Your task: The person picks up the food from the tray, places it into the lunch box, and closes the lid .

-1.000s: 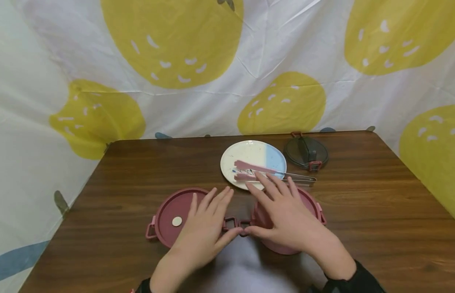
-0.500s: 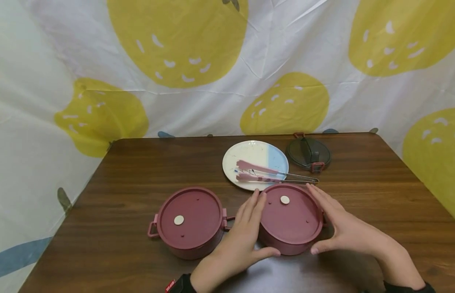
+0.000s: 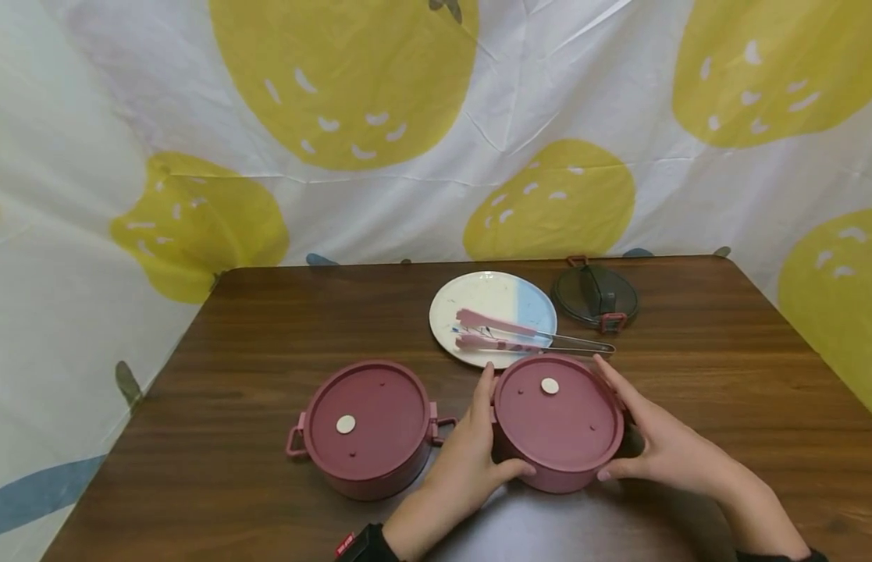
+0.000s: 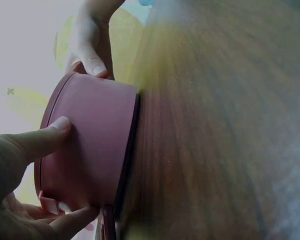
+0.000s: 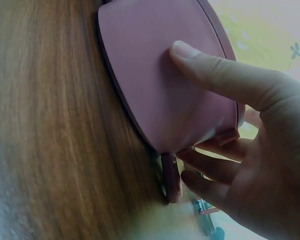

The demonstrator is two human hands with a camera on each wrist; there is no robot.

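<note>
Both hands hold the right-hand lidded pot point(image 3: 558, 417), a round maroon pot with a flat lid and a white button. My left hand point(image 3: 471, 449) grips its left side, thumb against the near wall and fingers by the side handle. On the opposite side my right hand point(image 3: 663, 437) has its thumb point(image 5: 210, 70) pressed to the wall, with the other fingers reaching behind around the clip and handle point(image 5: 171, 177). The pot's base sits at the table surface in both wrist views. A matching maroon pot point(image 3: 368, 429) stands to the left, just beyond the left wrist.
Behind the held pot lies an oval cream and blue plate point(image 3: 478, 290) with pink-tipped tongs point(image 3: 502, 324) across it, their metal end overhanging its right side. A round dark green lid-like item point(image 3: 583, 300) with red clips rests farther back on the wooden table point(image 3: 302, 312).
Both hands were spread over the two pots, then moved right to either side of the right pot. Since half a second ago, thumbs and fingers have closed onto it.
</note>
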